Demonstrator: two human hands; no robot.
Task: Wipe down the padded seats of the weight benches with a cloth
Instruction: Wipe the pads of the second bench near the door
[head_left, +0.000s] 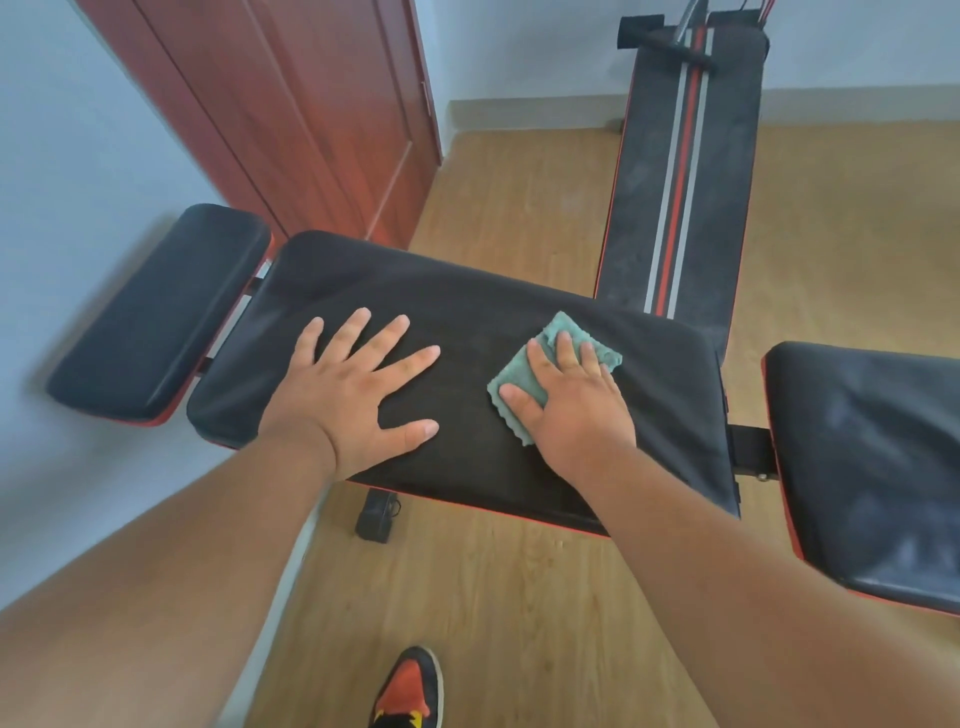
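Nearby — second bench (685, 171), perhaps dusty; shoe (410, 691).

green cloth (524, 382) flat on black padded seat (467, 322)

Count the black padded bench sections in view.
4: a small pad at left, the middle pad under both hands, a pad at right, and a striped bench behind. Others may lie out of frame.

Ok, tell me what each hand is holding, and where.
Right hand presses flat on the green cloth, covering its middle. Left hand holds nothing, flat on the pad.
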